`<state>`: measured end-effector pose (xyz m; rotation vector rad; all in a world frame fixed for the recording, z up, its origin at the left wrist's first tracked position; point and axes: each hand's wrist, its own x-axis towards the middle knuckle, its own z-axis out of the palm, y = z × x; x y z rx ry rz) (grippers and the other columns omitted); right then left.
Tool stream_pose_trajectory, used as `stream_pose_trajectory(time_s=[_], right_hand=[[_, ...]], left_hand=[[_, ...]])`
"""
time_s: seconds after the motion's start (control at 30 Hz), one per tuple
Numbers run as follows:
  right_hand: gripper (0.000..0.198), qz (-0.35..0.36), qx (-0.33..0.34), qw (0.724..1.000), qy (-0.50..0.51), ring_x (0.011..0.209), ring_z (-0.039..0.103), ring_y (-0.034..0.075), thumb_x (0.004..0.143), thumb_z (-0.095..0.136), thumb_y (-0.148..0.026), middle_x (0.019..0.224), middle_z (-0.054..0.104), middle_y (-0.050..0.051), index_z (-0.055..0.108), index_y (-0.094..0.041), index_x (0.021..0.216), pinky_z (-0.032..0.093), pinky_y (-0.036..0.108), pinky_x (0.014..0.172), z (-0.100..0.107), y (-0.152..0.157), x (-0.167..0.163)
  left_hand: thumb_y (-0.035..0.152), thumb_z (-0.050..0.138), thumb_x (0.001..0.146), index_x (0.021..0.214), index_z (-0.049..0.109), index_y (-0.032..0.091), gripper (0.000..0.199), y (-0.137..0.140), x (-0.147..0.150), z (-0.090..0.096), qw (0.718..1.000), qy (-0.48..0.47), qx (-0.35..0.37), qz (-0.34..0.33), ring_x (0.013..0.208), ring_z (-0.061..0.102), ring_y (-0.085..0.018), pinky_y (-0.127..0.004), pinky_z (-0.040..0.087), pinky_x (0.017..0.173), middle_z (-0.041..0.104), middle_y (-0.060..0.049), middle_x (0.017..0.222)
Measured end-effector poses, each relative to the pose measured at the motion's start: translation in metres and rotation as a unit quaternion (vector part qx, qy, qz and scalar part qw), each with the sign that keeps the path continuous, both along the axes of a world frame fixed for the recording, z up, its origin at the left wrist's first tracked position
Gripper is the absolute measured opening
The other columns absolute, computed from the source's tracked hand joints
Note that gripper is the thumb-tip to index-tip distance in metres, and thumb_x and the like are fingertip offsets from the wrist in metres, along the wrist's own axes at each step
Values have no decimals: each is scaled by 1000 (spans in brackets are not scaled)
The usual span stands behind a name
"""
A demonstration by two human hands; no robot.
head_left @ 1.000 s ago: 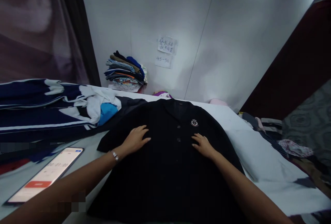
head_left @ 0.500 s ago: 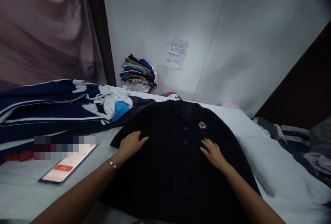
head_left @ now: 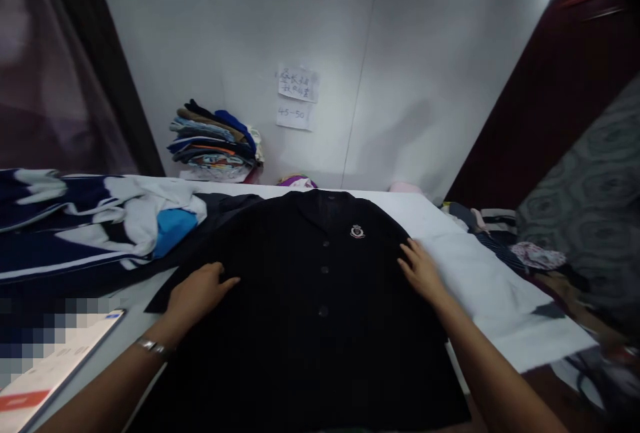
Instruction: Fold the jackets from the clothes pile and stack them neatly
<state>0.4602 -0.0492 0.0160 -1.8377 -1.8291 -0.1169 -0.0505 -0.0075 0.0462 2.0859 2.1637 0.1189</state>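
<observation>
A black buttoned jacket [head_left: 300, 353] lies spread out, front up, its collar toward the wall. Its crest badge [head_left: 357, 231] shows on the right side of the chest, and dark buttons run down the middle. My left hand [head_left: 200, 293], a metal band at its wrist, rests on the jacket near the sleeve at left, thumb apart from the fingers. On the other side my right hand [head_left: 423, 269] touches the jacket's right-hand sleeve with fingers spread. Both hands are open and no cloth is gripped.
A folded clothes stack [head_left: 215, 143] stands by the wall at back left. Navy striped clothing [head_left: 65, 263] lies at left, above a phone [head_left: 65, 359]. White cloth [head_left: 480, 279] covers the right side, with more clothes [head_left: 537, 256] beyond. Handwritten paper signs [head_left: 297, 96] hang on the wall.
The view has turned to the right. My right hand has moved outward from the chest to the sleeve edge; my left hand stays on the left sleeve area.
</observation>
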Motion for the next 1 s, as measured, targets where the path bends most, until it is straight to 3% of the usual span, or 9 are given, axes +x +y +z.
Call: stream_pose_trajectory(time_s=[0.07,0.13,0.2,0.27,0.4,0.53,0.8,1.0], right_hand=[[49,-68,-2,996,56,133,39,30,84,47,-33,139,49,14,54,-16,130,33,49,109,1,-2,28],[51,-101,-56,984,134,122,53,29,82,49,-32,129,58,13,53,-16,130,41,46,103,-2,-6,44],[51,-79,-105,971,201,111,61,27,80,52,-34,120,65,10,54,-17,129,47,43,97,-9,-10,49],[48,-48,-109,965,235,106,63,26,78,55,-37,115,67,7,58,-20,123,49,41,94,-16,-12,47],[29,-95,-129,940,302,89,69,25,76,56,-33,91,74,5,69,-20,98,54,38,82,-21,-15,41],[23,-104,-141,885,432,69,69,22,73,58,-30,73,73,5,69,-17,87,56,34,65,-9,-9,44],[33,-229,-16,913,338,58,63,18,72,57,-28,67,70,6,69,-10,97,49,27,56,41,14,90],[35,-239,-56,935,254,75,66,24,68,64,-29,81,71,10,70,-12,99,51,35,72,24,3,95]], left_hand=[[51,41,83,111,59,15,49,-1,7,-3,995,-1,92,-41,105,60,-32,-42,49,83,63,-16,115],[51,40,84,116,59,15,51,-5,17,-13,981,-24,154,-115,113,56,-30,-42,45,94,61,-15,122],[52,42,85,120,59,17,52,-10,28,-30,966,-43,162,-196,122,51,-29,-43,39,104,57,-13,130],[53,45,84,125,58,19,55,-16,36,-52,958,-40,141,-245,129,45,-29,-47,32,110,52,-11,138],[54,43,86,133,52,22,58,-23,39,-82,957,-24,124,-261,136,36,-28,-49,26,113,44,-8,145],[54,41,88,135,50,22,58,-24,37,-83,957,-15,132,-257,136,35,-27,-49,26,114,43,-8,146],[53,42,88,134,51,21,57,-28,42,-73,958,-26,130,-253,136,36,-26,-48,25,114,43,-8,146],[54,44,86,133,53,22,57,-26,40,-79,956,-41,138,-255,136,36,-28,-49,26,113,44,-8,145]])
